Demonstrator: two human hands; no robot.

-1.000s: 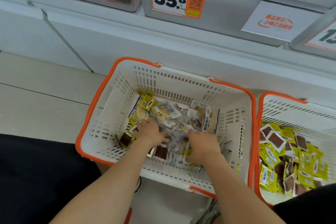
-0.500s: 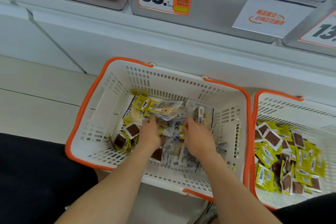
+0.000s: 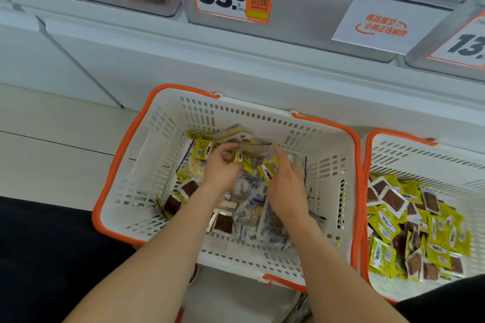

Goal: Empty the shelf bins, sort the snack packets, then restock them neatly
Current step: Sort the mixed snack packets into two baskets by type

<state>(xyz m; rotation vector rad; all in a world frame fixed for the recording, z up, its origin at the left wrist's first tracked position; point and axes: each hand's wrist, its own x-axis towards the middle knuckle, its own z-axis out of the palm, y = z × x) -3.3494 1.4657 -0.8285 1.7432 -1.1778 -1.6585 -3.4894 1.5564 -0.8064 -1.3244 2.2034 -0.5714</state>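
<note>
Both baskets are standing open at the top. The centre basket (image 3: 157,160) and the right basket (image 3: 409,157) are sitting with their orange rims touching, leaving no gap between them. Mixed packets (image 3: 246,207) are piling over the centre basket's middle and right, while its left floor strip is lying bare beside the slotted wall. The left hand (image 3: 220,170), fingers curled on some of those packets, and the right hand (image 3: 286,189), fingers straight, are occupying the pile's centre. Yellow packets (image 3: 420,217) are covering most of the right basket's floor. The shelf panel (image 3: 210,65) is standing just behind both far walls. Black-clad legs (image 3: 39,257) are closing the near left side, and bare floor (image 3: 52,139) is lying open beyond them.
</note>
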